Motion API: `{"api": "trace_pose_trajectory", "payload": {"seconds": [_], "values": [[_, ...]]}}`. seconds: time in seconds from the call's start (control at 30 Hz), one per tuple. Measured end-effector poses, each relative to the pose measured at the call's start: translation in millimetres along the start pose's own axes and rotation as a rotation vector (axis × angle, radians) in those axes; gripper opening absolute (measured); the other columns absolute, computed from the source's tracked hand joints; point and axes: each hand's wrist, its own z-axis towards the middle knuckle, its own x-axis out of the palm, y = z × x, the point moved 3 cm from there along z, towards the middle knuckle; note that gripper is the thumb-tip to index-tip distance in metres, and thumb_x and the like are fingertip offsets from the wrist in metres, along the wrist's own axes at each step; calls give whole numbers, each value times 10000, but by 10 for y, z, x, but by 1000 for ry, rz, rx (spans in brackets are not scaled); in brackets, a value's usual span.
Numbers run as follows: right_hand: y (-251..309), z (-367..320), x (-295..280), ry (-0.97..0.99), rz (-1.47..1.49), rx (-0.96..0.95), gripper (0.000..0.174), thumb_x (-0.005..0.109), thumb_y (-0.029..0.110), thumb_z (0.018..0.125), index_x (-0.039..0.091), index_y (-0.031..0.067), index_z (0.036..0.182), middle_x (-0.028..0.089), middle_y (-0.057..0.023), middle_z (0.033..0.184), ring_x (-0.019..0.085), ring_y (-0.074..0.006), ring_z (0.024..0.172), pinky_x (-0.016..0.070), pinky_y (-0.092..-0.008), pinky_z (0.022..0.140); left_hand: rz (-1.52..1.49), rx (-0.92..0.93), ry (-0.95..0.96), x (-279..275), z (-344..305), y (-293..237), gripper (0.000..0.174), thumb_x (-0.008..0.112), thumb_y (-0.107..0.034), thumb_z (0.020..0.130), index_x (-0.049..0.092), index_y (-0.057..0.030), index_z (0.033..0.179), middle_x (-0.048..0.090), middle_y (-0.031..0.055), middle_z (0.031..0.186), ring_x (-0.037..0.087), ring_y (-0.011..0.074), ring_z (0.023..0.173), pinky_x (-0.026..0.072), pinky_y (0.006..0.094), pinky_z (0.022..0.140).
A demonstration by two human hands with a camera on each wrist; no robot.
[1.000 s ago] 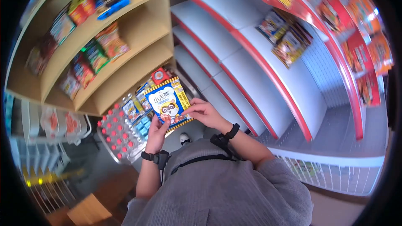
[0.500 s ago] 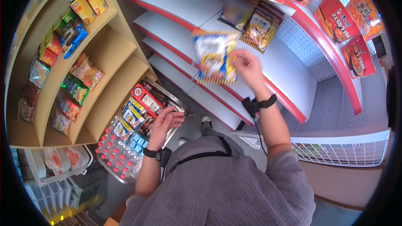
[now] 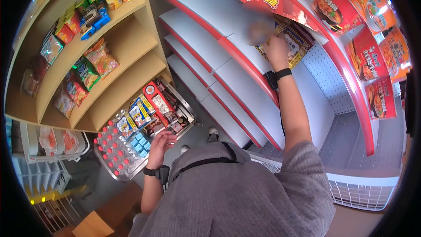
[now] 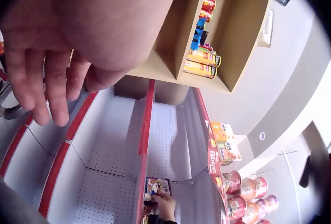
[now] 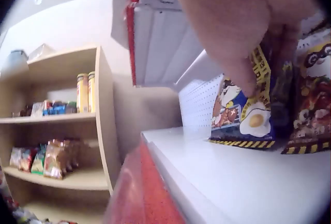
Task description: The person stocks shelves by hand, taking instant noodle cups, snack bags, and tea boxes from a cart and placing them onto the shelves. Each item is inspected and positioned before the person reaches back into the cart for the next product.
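My right hand [image 3: 277, 52] reaches onto the upper red-edged white shelf. In the right wrist view, that hand [image 5: 243, 22] pinches the upper part of a blue and white snack packet [image 5: 232, 110], whose striped bottom edge is at the shelf surface. Another packet with a raccoon face [image 5: 314, 94] stands beside it. The left wrist view shows the held packet [image 4: 158, 185] far off, under the right hand [image 4: 165, 203]. My left hand [image 3: 161, 147] hangs in front of the body near the cart, fingers loose, holding nothing. A blurred patch hides part of the shelf in the head view.
A metal cart [image 3: 191, 116] at the lower left carries red-capped bottles [image 3: 115, 153], snack packets [image 3: 139, 113] and a red box [image 3: 160, 103]. Wooden shelving [image 3: 127, 48] with snacks stands on the left. Red noodle packs [image 3: 335, 8] line the right, above a white wire basket [image 3: 362, 193].
Both hands held the packet one second ago. The left hand let go and stayed low, while the right hand carried the packet up and right onto the shelf, beside the other packets.
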Motion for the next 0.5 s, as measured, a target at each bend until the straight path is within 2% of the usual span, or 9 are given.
{"api": "trace_pose_trajectory", "payload": {"seconds": [0.03, 0.07, 0.17, 0.23, 0.27, 0.33, 0.37, 0.43, 0.5], "values": [[12, -23, 19, -35, -134, -83, 350, 772, 191, 781, 734, 174, 1129, 590, -190, 1023, 619, -394, 962, 528, -460, 845, -3, -8, -33, -30, -39, 18, 262, 458, -201, 1082, 579, -41, 1250, 703, 103, 1140, 680, 174, 1026, 531, 294, 877], [52, -40, 26, -31, -127, -94, 350, 772, 191, 781, 734, 174, 1129, 590, -190, 1023, 619, -394, 962, 528, -460, 845, -10, -7, -44, -57, -58, 44, 262, 458, -201, 1082, 579, -41, 1250, 703, 103, 1140, 680, 174, 1026, 531, 294, 877], [146, -108, -32, -7, -240, -43, 404, 803, 207, 748, 732, 185, 1145, 578, -184, 1061, 578, -374, 1011, 502, -472, 865, -13, -12, -75, -124, -75, 114, 252, 459, -207, 1082, 583, -48, 1233, 708, 96, 1120, 681, 166, 1017, 527, 288, 867], [266, -157, -120, -183, -328, -29, 423, 805, 207, 747, 729, 199, 1162, 543, -195, 1139, 520, -384, 1086, 462, -503, 922, -19, -18, -84, -107, -90, 118, 250, 459, -210, 1082, 585, -49, 1227, 708, 96, 1121, 681, 166, 1015, 527, 288, 866], [277, -153, -94, -181, -326, -29, 423, 805, 207, 747, 729, 199, 1162, 543, -195, 1139, 520, -384, 1086, 462, -503, 922, -26, -25, -89, -97, -97, 119, 248, 460, -213, 1083, 586, -50, 1221, 707, 95, 1121, 681, 165, 1012, 527, 288, 865], [304, -129, 3, -115, -129, -168, 532, 743, 134, 747, 698, 205, 1272, 528, -220, 1230, 485, -417, 1173, 429, -535, 970, -18, -34, -93, -88, -94, 133, 246, 459, -215, 1084, 587, -50, 1214, 707, 94, 1119, 680, 166, 1012, 526, 288, 866], [281, -145, 70, -115, -130, -167, 532, 743, 134, 747, 698, 205, 1272, 528, -220, 1230, 485, -417, 1173, 429, -535, 970, -11, -40, -95, -75, -83, 137, 245, 459, -218, 1084, 588, -50, 1208, 707, 93, 1117, 680, 166, 1011, 526, 289, 866], [255, -227, 240, -50, -190, -286, 489, 717, 112, 748, 705, 176, 1233, 526, -225, 1280, 492, -416, 1159, 435, -523, 965, -6, -35, -81, -44, -80, 123, 246, 459, -221, 1085, 589, -51, 1206, 707, 93, 1116, 680, 168, 1012, 525, 290, 868], [237, -266, 256, -49, -143, -267, 460, 710, 113, 752, 706, 155, 1211, 528, -229, 1288, 494, -421, 1158, 437, -521, 964, -1, -35, -67, -49, -84, 116, 246, 460, -225, 1085, 589, -52, 1204, 706, 92, 1115, 680, 170, 1014, 525, 291, 870]]}}
